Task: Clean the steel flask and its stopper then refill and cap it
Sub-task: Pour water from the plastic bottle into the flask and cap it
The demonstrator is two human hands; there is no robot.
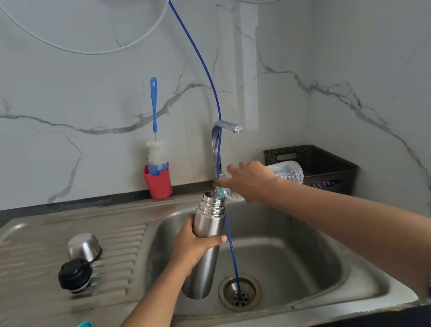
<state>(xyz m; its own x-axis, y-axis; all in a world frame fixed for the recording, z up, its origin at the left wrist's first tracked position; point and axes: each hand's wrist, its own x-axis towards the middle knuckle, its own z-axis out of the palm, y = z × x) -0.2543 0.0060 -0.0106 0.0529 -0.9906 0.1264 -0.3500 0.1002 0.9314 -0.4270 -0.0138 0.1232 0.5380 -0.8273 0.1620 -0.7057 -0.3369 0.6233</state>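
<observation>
1. Over the sink (pixel 294 250), the steel flask (pixel 209 215) leaned toward one o'clock, the left hand (pixel 194 248) wrapping its fingers round the middle.
2. The right hand (pixel 251 180) gripped a plastic bottle (pixel 287 172), its neck tipped to the flask's mouth from three o'clock; refilling looked under way.
3. The black stopper (pixel 74 274) sat on the drainboard at the flask's nine o'clock, beside a steel cup (pixel 84 246); capping was not yet done.

Left hand (pixel 194 248) on steel flask (pixel 208 216), right hand (pixel 248 182) on plastic bottle (pixel 290 172) (mouths together)
</observation>
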